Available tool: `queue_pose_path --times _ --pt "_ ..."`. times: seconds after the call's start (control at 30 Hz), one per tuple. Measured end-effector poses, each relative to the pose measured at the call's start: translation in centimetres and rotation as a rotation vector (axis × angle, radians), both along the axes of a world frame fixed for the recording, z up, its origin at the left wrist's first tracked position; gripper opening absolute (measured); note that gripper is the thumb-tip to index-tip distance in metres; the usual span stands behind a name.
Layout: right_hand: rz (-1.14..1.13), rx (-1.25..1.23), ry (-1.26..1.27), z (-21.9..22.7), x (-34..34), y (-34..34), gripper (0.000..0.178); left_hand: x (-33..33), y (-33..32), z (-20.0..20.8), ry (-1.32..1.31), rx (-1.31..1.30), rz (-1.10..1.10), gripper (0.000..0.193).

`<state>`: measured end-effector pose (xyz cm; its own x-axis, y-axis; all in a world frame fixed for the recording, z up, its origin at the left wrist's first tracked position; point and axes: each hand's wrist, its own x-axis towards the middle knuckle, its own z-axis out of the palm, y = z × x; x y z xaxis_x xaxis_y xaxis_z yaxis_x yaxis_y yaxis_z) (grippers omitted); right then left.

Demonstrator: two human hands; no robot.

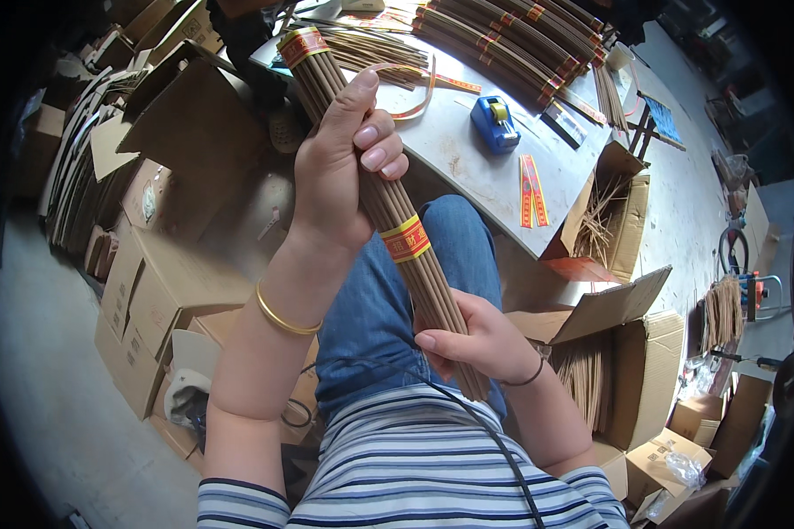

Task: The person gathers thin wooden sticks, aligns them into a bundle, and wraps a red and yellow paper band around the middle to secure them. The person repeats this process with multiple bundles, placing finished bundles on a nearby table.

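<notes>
Nearest the camera, a bundle of incense sticks (pixel 385 198) slanted above the jeans (pixel 463 238), the left hand (pixel 344 159) wrapped round it between an upper band (pixel 303 47) and a lower band (pixel 404 239). The right hand (pixel 469 337) held the same bundle below the lower band, thumb across the sticks. Doing this well, I judged, meant gripping snugly enough that no stick slid lengthwise, yet gently enough that none snapped; fingers did best off both bands, which could crease, and the right hand was well placed for squaring the ends. Beyond the bundle, to its right, the desk (pixel 468 181) carried a blue tape dispenser (pixel 495 126), two label strips (pixel 528 181) and more banded bundles (pixel 503 44). Right of its lower end, an open carton (pixel 662 370) held loose sticks (pixel 580 379).
</notes>
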<state>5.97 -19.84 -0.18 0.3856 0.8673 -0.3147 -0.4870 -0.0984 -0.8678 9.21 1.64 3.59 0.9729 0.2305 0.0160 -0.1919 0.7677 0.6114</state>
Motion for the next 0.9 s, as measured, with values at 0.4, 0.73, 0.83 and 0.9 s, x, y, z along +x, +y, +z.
queue_pose_path --times 0.4,0.73,0.83,0.9 --pt "0.125 0.078 0.347 -0.2 -1.4 -1.0 0.027 0.3 1.1 -0.3 -0.126 -0.232 -0.128 0.016" --pt "0.091 0.155 0.475 0.5 -1.5 -1.0 0.023 0.1 0.1 -0.4 -0.033 -0.075 0.024 0.025" --pt "0.047 0.183 0.566 0.5 -1.4 -0.8 0.022 -1.6 -2.1 -1.6 -0.051 -0.14 -0.163 0.046" --pt "0.067 0.189 0.568 0.6 -1.1 -0.8 0.022 -2.0 -2.7 -1.4 -0.039 -0.238 -0.279 0.045"
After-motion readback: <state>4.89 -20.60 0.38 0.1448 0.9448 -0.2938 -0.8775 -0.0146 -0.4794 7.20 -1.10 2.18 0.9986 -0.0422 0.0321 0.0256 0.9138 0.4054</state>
